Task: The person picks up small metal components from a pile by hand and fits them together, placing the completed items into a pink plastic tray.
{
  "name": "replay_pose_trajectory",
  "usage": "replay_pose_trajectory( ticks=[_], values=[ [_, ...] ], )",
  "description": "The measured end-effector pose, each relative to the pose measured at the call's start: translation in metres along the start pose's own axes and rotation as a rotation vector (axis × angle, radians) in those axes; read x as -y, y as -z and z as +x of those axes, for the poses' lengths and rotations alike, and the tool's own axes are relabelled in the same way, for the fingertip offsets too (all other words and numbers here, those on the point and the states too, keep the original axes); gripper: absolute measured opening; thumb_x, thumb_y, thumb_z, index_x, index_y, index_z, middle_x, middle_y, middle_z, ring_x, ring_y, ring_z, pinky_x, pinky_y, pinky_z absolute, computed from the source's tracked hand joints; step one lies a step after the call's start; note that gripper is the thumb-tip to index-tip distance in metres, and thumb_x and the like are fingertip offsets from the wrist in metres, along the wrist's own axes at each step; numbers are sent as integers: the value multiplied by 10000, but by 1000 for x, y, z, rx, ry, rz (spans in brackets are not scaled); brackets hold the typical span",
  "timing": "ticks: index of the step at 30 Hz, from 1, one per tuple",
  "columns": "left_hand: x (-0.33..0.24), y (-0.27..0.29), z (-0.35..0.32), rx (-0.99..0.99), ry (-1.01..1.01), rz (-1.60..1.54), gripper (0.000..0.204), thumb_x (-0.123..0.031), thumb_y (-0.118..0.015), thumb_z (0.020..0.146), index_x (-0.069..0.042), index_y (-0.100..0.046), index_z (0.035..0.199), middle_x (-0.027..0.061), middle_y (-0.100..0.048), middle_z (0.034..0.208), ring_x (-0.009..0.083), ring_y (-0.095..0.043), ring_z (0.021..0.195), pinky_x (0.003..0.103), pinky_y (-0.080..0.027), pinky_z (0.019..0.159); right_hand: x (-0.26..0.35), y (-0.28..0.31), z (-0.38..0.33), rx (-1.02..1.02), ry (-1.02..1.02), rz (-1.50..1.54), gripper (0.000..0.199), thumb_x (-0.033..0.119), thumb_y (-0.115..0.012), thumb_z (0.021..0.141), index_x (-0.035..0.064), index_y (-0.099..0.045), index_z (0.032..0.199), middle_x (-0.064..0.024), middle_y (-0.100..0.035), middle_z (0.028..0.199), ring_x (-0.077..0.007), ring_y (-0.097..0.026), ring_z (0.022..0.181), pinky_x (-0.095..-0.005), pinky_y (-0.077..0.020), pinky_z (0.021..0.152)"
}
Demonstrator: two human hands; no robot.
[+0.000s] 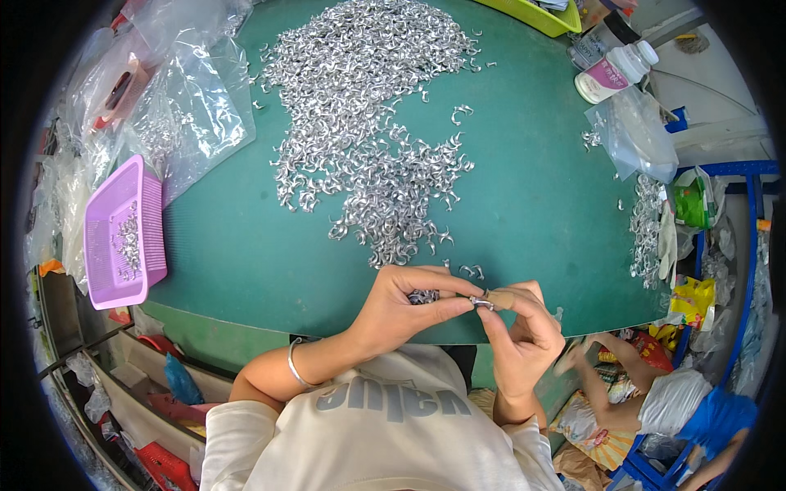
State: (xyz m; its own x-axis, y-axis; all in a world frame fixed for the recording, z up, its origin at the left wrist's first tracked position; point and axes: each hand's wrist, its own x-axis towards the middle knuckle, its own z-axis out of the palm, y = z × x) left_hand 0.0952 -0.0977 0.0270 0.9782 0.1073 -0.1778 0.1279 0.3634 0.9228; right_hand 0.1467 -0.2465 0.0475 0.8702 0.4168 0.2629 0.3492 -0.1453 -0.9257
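We see one big pile [368, 106] of shiny silver metal bits, small and curved like hooks, too many for counting. It lies on a smooth green table [557, 180]. Just before the pile, on our side, are two hands. The left hand [401, 303] pinches one small metal piece [481, 303] between thumb and forefinger, and several more bits [423, 297] are gathered in its palm. The right hand [522, 331] grips this same piece with its fingertips; the fingers cover part of it, so we cannot tell its full shape. Left of the pile, we find one purple plastic basket [154, 225] with some bits inside, and one crinkled clear bag [214, 114]. Right of the pile are one white bottle [618, 72], one dark-lidded jar [602, 42] and a smaller heap [647, 233] of silver bits.
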Motion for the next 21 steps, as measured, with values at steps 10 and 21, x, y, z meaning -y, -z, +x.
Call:
replay_pose_trajectory(
  ticks=[10, 21],
  values=[
    [0, -1, 1, -90, 108, -86, 130, -42, -616, 776, 0, -650, 894, 5, -530, 637, 46, -425, 548, 192, -333, 479, -10, 1, 6, -16, -79, 10, 166, -80, -678, 638, -35, -612, 783, -89, -616, 745, -162, -529, 696, -258, -414, 615],
    [12, 8, 13, -164, 359, -402, 183, -118, -540, 859, 27, -593, 957, 12, -497, 645, 58, -414, 526, 165, -265, 398, -194, 117, 189, -414, 45, -775, 159, 116, -709, 667, 41, -648, 793, -80, -584, 719, -208, -519, 702, -334, -413, 677]
  ],
)
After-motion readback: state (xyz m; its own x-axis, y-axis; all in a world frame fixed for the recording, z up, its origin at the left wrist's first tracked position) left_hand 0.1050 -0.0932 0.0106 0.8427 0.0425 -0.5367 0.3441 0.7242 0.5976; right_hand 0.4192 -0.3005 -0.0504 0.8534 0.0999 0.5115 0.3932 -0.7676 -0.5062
